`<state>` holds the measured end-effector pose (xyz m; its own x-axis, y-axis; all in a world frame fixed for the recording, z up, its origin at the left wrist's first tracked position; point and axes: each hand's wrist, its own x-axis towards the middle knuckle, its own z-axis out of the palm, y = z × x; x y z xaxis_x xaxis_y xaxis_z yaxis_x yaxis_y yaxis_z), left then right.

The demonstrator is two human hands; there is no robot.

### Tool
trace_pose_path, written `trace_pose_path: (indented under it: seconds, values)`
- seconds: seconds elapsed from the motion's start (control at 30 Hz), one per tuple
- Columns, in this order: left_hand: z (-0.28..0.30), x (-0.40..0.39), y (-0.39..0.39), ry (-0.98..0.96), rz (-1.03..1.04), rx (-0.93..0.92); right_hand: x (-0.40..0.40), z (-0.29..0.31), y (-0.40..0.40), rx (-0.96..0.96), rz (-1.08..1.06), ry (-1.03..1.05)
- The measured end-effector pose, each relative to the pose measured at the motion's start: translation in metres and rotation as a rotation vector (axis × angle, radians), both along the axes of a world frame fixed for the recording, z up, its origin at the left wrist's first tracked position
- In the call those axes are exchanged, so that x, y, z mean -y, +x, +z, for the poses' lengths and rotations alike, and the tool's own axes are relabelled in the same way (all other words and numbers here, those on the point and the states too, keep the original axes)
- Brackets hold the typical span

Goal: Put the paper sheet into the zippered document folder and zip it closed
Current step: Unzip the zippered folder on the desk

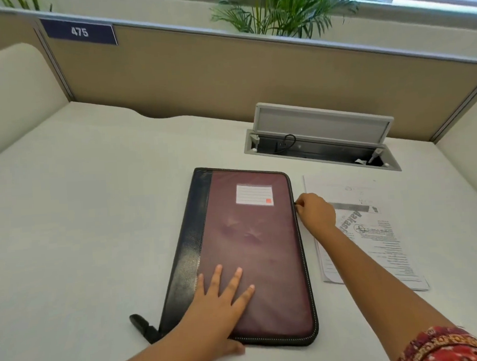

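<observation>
A maroon and black zippered document folder (252, 243) lies flat on the white desk, its cover down. My left hand (219, 301) presses flat on its near part, fingers spread. My right hand (316, 212) pinches the zipper pull at the folder's right edge, near the far corner. The printed paper sheet (374, 233) lies on the desk just right of the folder, partly hidden under my right forearm.
A cable hatch (321, 141) with its lid raised sits in the desk (80, 218) behind the folder and paper. A black strap (144, 327) sticks out at the folder's near left corner. Beige partition walls (225, 69) enclose the desk.
</observation>
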<state>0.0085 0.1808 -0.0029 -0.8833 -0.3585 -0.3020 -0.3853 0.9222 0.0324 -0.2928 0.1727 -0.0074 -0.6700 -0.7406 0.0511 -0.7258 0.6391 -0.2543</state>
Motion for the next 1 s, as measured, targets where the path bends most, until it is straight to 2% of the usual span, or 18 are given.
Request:
trace_pose_path:
  seconds: [0.1, 0.33, 0.5, 0.6, 0.8, 1.0]
  values:
    - [0.004, 0.001, -0.005, 0.108, 0.015, 0.158, -0.007, 0.004, 0.003, 0.013, 0.021, 0.042]
    - [0.007, 0.019, -0.022, 0.097, 0.005, 0.088, -0.045, 0.005, 0.016, 0.002, 0.038, 0.044]
    - [0.009, 0.026, -0.034, 0.065, 0.003, 0.074, -0.08, 0.003, 0.033, -0.002, 0.06, -0.029]
    - [0.009, 0.028, -0.038, 0.053, 0.006, 0.064, -0.099, -0.003, 0.043, 0.051, 0.042, -0.082]
    - [0.018, 0.027, -0.044, -0.019, -0.022, 0.067, -0.138, -0.006, 0.064, 0.275, 0.015, -0.147]
    - [0.023, 0.025, -0.045, -0.088, -0.073, 0.052, -0.173, -0.003, 0.099, 0.36, -0.069, -0.197]
